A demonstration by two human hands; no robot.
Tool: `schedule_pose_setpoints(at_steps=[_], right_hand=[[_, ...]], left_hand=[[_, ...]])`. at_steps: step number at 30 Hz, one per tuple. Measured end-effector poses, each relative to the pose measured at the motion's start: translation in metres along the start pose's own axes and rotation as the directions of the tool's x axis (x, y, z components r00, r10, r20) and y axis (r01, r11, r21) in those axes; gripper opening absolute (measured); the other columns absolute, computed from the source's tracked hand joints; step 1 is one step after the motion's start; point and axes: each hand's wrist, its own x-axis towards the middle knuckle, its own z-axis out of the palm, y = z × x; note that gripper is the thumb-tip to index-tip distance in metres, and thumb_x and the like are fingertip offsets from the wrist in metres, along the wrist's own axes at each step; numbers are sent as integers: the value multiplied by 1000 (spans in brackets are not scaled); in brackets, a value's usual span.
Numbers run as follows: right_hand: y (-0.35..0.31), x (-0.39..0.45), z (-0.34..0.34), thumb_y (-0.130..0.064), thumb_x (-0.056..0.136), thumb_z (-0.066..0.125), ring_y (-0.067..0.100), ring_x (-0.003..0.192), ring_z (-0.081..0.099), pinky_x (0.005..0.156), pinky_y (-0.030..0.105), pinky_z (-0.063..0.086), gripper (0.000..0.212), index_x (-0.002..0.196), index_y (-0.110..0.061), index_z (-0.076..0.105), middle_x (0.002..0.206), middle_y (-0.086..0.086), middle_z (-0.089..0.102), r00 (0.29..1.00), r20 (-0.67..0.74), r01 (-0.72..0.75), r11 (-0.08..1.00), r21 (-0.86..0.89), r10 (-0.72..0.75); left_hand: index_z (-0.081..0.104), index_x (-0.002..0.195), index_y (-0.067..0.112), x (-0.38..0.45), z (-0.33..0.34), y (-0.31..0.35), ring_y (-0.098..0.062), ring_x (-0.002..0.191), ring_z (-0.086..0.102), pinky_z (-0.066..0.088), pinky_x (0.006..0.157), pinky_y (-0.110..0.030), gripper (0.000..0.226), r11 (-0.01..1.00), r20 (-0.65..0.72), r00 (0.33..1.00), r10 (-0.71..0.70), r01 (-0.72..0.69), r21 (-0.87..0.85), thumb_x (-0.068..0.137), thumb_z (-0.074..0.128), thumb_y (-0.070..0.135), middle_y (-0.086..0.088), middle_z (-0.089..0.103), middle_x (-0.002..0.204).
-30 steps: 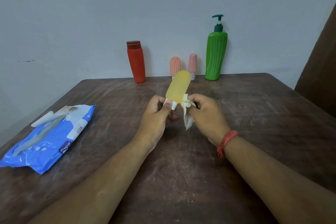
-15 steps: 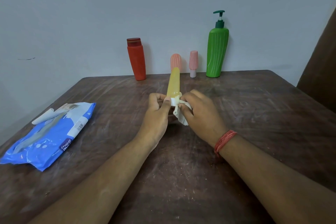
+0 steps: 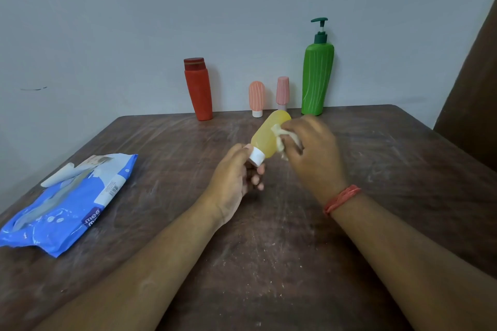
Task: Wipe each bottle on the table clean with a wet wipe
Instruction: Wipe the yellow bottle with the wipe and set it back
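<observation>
A small yellow bottle with a white cap is held above the middle of the table, tilted with its cap toward me. My left hand grips it by the cap. My right hand presses a crumpled white wet wipe against the bottle's right side. Along the wall at the back stand a red bottle, two small pink bottles and a tall green pump bottle.
A blue pack of wet wipes lies at the left of the dark wooden table, flap partly lifted. A grey wall runs behind the table. A brown panel stands at the right edge.
The yellow bottle has turned from narrow-edge-on to showing its broad side and tilts to the right. My right hand has slid with the wipe from the cap end up onto the body.
</observation>
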Motion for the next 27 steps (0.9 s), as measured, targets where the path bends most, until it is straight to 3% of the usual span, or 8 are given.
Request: schedule_pose_setpoints(at_steps=[4, 6, 9, 15, 20, 22, 24, 27], right_hand=[[-7, -5, 6, -2, 80, 74, 28, 85, 60, 70, 35, 49, 22, 101, -8, 72, 90, 8, 64, 941, 196, 294, 953, -76, -275], [6, 5, 1, 1, 81, 72, 32, 84, 61, 73, 36, 49, 19, 99, -7, 73, 89, 12, 65, 966, 106, 247, 963, -106, -236], [27, 11, -9, 1, 86, 65, 32, 86, 60, 79, 33, 45, 17, 101, -4, 72, 92, 14, 63, 996, -75, 41, 992, -117, -50], [17, 4, 0, 2, 83, 68, 25, 90, 54, 81, 29, 41, 22, 103, -6, 71, 95, 10, 62, 938, 101, 342, 934, -108, -331], [28, 12, -12, 5, 86, 65, 30, 87, 58, 72, 43, 53, 24, 107, -2, 73, 93, 14, 61, 998, -24, 57, 984, -171, -62], [27, 11, -12, 5, 87, 64, 27, 88, 59, 75, 35, 51, 25, 109, -3, 72, 96, 13, 62, 998, -13, 63, 981, -183, -66], [25, 9, -10, 1, 90, 62, 19, 88, 57, 78, 17, 42, 24, 111, -6, 72, 99, 8, 62, 999, -24, 18, 994, -106, -21], [25, 8, -4, -11, 95, 60, 7, 86, 57, 74, 4, 37, 19, 108, -17, 72, 99, -4, 65, 980, -48, -187, 974, 131, 194]], left_hand=[[51, 101, 11, -2, -4, 3, -13, 54, 34, 38, 52, -28, 26, 999, -10, 999, -31, 31, -16, 109, 32, 27, -1, 47, 66], [50, 104, 12, -3, -5, 4, -12, 54, 32, 39, 53, -28, 25, 998, 12, 998, -57, 57, -7, 109, 31, 27, 1, 47, 66], [50, 105, 14, -3, -2, 1, -11, 54, 32, 40, 53, -28, 23, 998, 61, 996, -61, 60, 19, 110, 31, 27, 3, 47, 67], [53, 106, 15, 0, -7, -4, -10, 56, 34, 41, 56, -29, 28, 991, 104, 994, -36, 23, 129, 108, 34, 36, 2, 47, 70], [55, 104, 20, 0, -10, -6, -10, 57, 36, 43, 57, -30, 28, 986, 128, 991, -42, 20, 163, 100, 41, 44, 3, 50, 72], [56, 101, 21, 0, -9, -6, -10, 57, 36, 43, 57, -30, 27, 989, 130, 990, -44, 24, 145, 98, 42, 45, 3, 50, 72], [56, 101, 21, 1, -10, -6, -10, 57, 36, 43, 56, -29, 27, 993, 125, 991, -43, 28, 118, 98, 42, 44, 3, 50, 71], [54, 104, 18, 0, -11, -4, -10, 56, 36, 43, 55, -28, 28, 995, 119, 992, -47, 36, 91, 100, 41, 42, 4, 50, 70]])
